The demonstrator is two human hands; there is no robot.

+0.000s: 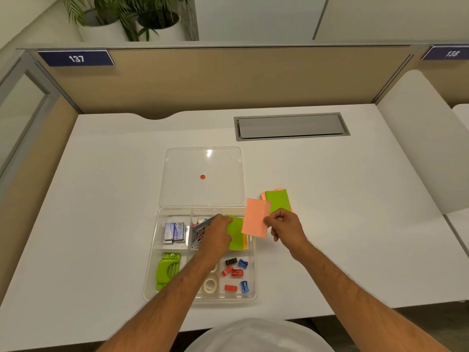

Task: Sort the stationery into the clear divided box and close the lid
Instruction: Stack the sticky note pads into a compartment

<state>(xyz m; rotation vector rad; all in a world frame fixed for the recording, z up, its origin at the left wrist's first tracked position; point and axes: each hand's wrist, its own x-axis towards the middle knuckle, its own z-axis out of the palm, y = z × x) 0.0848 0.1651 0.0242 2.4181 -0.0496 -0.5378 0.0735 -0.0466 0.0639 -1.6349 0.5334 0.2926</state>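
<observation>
The clear divided box (152, 275) sits open on the white desk, its lid (203, 158) lying flat behind it. My left hand (215, 236) rests on a green sticky-note pad (237, 237) in the upper right compartment. My right hand (285, 227) pinches a pink sticky-note pad (255, 219) just over the box's right edge. More green and pink pads (278, 200) lie on the desk to the right. In the box are staple boxes (173, 232), a green hole punch (167, 270), tape rolls (210, 285) and several sharpeners (236, 273).
A grey cable hatch (290, 125) is set into the desk behind the box. A beige partition (228, 77) closes off the back, with panels on both sides. A small orange dot (202, 177) shows on the lid.
</observation>
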